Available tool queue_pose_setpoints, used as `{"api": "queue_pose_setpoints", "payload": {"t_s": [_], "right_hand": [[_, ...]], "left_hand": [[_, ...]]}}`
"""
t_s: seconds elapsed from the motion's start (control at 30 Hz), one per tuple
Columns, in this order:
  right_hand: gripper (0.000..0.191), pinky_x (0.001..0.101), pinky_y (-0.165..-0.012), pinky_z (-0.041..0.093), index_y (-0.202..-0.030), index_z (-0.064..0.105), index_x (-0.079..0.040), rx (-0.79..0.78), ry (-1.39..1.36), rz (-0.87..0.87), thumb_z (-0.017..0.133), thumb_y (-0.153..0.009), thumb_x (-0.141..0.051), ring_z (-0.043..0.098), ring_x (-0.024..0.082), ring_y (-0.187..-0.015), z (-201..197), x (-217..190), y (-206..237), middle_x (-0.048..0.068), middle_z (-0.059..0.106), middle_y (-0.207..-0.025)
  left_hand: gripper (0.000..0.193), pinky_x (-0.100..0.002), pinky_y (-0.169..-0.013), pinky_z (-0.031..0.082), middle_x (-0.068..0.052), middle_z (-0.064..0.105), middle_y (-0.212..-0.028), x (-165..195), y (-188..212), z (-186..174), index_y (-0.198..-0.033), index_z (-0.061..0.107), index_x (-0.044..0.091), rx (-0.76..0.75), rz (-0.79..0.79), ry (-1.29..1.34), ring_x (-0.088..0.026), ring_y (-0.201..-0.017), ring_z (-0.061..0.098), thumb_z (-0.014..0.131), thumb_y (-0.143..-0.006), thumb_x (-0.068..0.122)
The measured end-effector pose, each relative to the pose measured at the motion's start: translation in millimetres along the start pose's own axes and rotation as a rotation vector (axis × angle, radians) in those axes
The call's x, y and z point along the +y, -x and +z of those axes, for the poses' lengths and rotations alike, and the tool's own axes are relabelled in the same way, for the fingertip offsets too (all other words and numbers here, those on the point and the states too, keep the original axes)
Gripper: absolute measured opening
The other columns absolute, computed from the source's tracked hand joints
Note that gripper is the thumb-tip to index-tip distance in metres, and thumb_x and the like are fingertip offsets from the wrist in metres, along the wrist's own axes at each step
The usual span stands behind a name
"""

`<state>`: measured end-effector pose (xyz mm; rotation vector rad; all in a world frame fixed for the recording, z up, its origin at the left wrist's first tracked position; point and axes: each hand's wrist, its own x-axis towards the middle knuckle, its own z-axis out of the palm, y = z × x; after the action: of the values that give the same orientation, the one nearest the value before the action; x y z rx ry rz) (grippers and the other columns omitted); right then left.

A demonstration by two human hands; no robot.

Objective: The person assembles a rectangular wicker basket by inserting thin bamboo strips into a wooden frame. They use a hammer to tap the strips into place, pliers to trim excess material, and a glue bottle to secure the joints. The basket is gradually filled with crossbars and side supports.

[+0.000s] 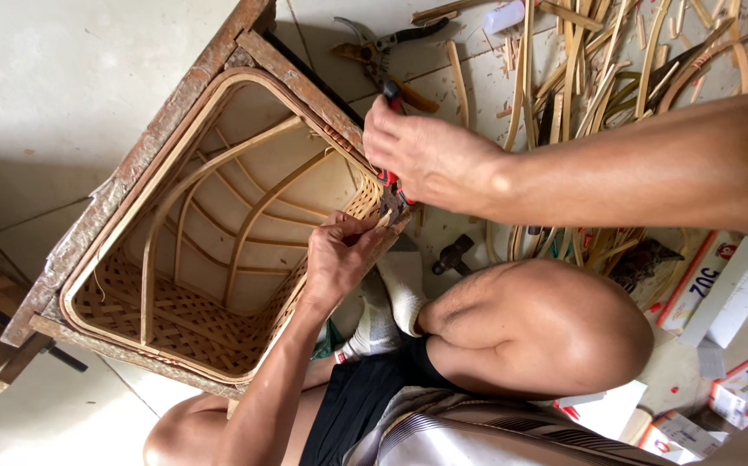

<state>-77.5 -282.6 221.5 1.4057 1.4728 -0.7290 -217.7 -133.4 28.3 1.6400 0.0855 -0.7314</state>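
Note:
A square woven bamboo basket [176, 319] sits inside a worn wooden frame [124, 181], with curved bamboo ribs arching across its opening. My right hand [430, 155] grips red-and-black handled pliers [394, 185], whose jaws meet the basket's rim at its near corner. My left hand [339, 259] pinches that same rim corner just below the pliers, fingers closed on the bamboo strip.
Cut bamboo strips and offcuts [581, 60] litter the floor behind my right arm. A pair of shears [374, 47] lies beyond the frame. A small hammer [453, 255] rests by my knee. Small cardboard boxes [719, 285] lie at the right. A white rag [391, 302] lies under my leg.

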Motion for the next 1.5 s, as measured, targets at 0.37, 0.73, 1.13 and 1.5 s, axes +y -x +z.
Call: {"api": "queue_pose_setpoints", "payload": {"t_s": [0.37,0.73,1.13,1.5], "right_hand": [[0.026,0.0506,-0.113,0.037,-0.1,0.074,-0.012,0.187,-0.233,0.301,0.071,-0.081,-0.03,0.051,0.031,-0.128,54.3,-35.0,27.7,0.014,0.058,-0.125],[0.033,0.0385,-0.062,0.055,-0.081,0.07,0.001,0.829,-1.611,0.656,0.076,-0.088,-0.031,0.064,0.026,-0.068,118.8,-202.7,-15.3,0.013,0.063,-0.103],[0.033,0.0359,-0.066,0.056,-0.089,0.067,0.006,1.092,-1.604,0.871,0.068,-0.099,-0.026,0.062,0.024,-0.076,153.7,-240.6,-44.3,0.015,0.063,-0.103],[0.038,0.0391,-0.062,0.049,-0.09,0.067,-0.003,0.777,-1.625,1.287,0.063,-0.11,-0.034,0.056,0.023,-0.08,256.1,-322.8,-78.7,0.01,0.056,-0.088]], "left_hand": [[0.041,-0.04,-0.086,0.055,-0.013,0.067,-0.11,22.0,31.0,-11.2,-0.13,0.067,0.007,-0.019,0.43,-0.535,-0.026,-0.095,0.063,0.076,-0.092,0.018],[0.079,-0.039,-0.08,0.055,-0.013,0.065,-0.1,-10.8,80.6,-31.5,-0.143,0.048,-0.003,0.093,0.298,-0.929,-0.029,-0.091,0.065,0.083,-0.079,0.028],[0.044,-0.04,-0.079,0.055,-0.013,0.066,-0.095,-26.2,58.9,-23.2,-0.116,0.055,0.003,0.15,0.417,-0.871,-0.03,-0.088,0.066,0.076,-0.089,0.031],[0.086,-0.045,-0.093,0.052,-0.023,0.065,-0.128,-16.6,47.0,-19.4,-0.14,0.047,-0.01,0.299,0.656,-0.889,-0.034,-0.116,0.062,0.076,-0.076,0.039]]}}
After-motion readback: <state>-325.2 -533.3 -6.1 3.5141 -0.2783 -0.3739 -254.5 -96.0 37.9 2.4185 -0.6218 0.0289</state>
